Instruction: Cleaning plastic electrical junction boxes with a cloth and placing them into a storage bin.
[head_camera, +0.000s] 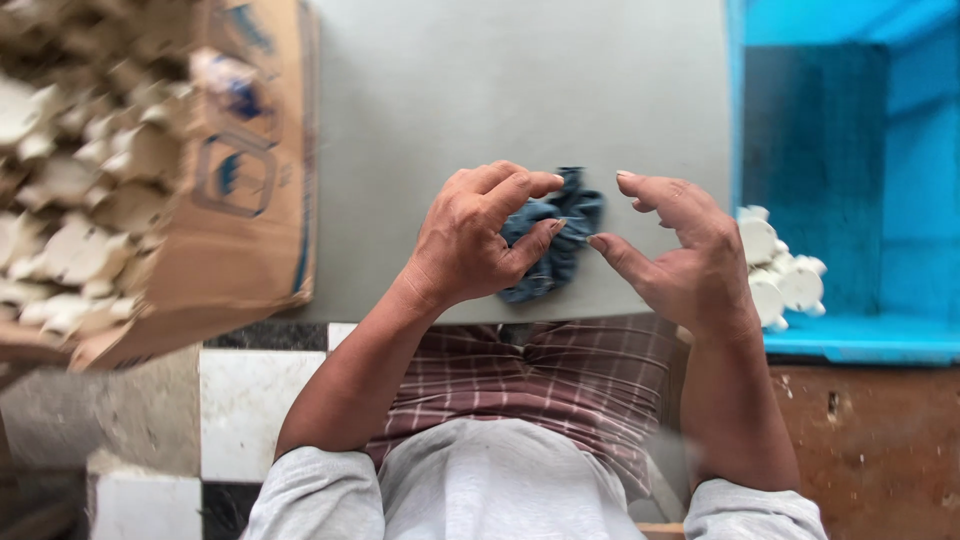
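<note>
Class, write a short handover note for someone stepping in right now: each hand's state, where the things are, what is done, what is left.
Left hand: fingers closed on the blue-grey cloth, over the grey board.
Right hand: open, empty, fingertips beside the cloth.
White pieces: many in the cardboard box on the left, a few in the blue crate on the right.
Done: a few pieces sit in the crate.
Left: most remain in the box; no piece in hand.

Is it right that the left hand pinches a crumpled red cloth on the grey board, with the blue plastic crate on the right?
Not quite. The head view shows that the crumpled cloth is dark blue, not red. The left hand does pinch it on the grey board, and the blue plastic crate is on the right.
</note>
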